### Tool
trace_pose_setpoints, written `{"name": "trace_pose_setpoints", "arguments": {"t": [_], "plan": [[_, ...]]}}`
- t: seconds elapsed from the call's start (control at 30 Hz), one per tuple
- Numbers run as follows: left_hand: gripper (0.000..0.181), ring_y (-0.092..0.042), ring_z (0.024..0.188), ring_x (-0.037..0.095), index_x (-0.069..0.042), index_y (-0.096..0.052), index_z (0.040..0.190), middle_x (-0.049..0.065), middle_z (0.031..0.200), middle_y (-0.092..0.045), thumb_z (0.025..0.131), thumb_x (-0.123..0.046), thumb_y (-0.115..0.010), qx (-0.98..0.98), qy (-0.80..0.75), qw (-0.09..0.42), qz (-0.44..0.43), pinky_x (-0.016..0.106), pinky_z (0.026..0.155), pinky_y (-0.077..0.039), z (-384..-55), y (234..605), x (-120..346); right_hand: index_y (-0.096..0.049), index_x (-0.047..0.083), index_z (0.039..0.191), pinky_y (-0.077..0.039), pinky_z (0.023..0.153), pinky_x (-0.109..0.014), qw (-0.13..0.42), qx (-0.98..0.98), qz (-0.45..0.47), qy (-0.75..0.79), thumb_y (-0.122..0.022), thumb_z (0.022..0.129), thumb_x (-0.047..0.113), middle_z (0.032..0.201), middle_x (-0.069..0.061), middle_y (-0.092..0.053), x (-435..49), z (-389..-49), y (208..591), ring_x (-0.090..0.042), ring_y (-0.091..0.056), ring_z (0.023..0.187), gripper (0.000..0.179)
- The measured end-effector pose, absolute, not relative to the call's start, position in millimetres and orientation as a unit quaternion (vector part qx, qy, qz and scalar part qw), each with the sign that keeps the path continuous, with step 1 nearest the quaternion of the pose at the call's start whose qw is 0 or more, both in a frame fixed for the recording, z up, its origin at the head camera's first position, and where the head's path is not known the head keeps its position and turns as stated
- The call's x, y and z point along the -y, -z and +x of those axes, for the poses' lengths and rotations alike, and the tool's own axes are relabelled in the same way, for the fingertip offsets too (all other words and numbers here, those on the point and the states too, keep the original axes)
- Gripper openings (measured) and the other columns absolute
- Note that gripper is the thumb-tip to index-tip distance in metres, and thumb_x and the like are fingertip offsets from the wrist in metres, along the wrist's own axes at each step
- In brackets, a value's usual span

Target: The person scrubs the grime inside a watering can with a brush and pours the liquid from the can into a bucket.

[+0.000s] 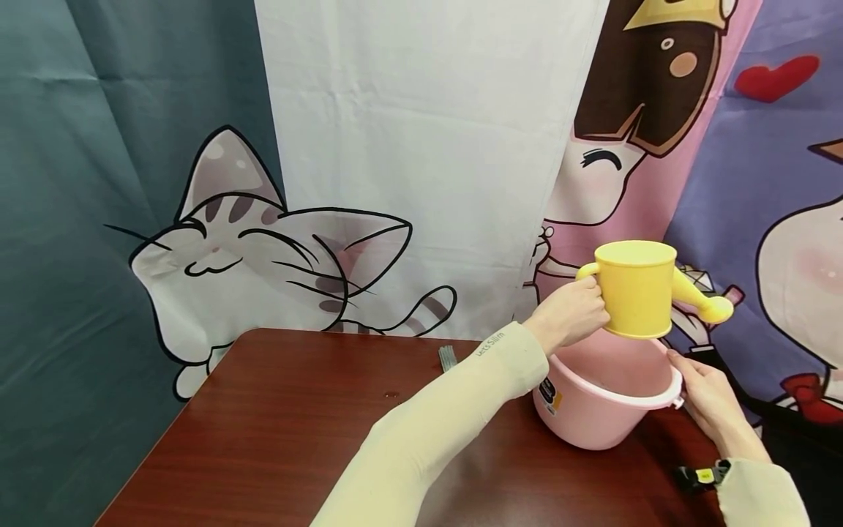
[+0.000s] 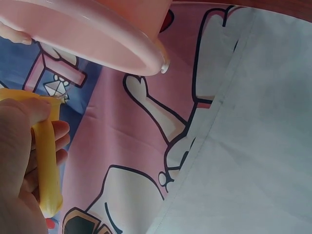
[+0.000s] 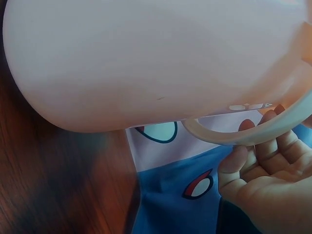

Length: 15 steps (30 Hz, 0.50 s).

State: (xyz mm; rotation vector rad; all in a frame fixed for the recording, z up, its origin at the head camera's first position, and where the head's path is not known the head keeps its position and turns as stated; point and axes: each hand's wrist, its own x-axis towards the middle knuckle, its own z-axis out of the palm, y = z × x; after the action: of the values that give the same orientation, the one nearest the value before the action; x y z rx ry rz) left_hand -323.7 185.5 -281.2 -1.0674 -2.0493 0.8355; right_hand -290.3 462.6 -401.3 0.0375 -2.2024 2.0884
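Observation:
My left hand (image 1: pixel 571 313) grips the handle (image 2: pixel 48 165) of a yellow watering can (image 1: pixel 637 289), its spout pointing right. The can is held upright above a pink bucket (image 1: pixel 586 417) and overlaps its far rim in the head view. At the bucket's right side is my right hand (image 1: pixel 714 399), fingertips at the rim. In the right wrist view, the thumb and fingers of that hand (image 3: pixel 263 170) curl round a curved pale band (image 3: pixel 253 134) on the bucket. What lies deep inside the bucket is partly hidden by the can.
The bucket stands near the right end of a dark red-brown table (image 1: pixel 296 432). A small grey ribbed object (image 1: pixel 447 357) lies by the back edge, partly behind my left sleeve. Small wet spots (image 1: pixel 391 395) show on the wood. Cloth printed with cartoons (image 1: pixel 421 146) hangs behind.

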Motion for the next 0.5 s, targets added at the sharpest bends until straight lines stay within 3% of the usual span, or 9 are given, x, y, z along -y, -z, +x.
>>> {"name": "trace_pose_setpoints", "arguments": {"t": [0.5], "plan": [[0.040,-0.052,0.096,0.009,-0.034,-0.070,0.102,-0.016,0.105,-0.068,0.103,-0.011,-0.038,0.782,-0.320,0.341,-0.412,0.027,0.093,-0.030,-316.6,280.3,-186.5,-0.073,0.022,0.085,-0.049,0.057,-0.023,0.049,0.721,0.018,-0.691,-0.056,0.100,0.028,0.073,0.002,-0.063,-464.4,-289.1,400.0,-0.009,-0.059,0.065,0.023]]}}
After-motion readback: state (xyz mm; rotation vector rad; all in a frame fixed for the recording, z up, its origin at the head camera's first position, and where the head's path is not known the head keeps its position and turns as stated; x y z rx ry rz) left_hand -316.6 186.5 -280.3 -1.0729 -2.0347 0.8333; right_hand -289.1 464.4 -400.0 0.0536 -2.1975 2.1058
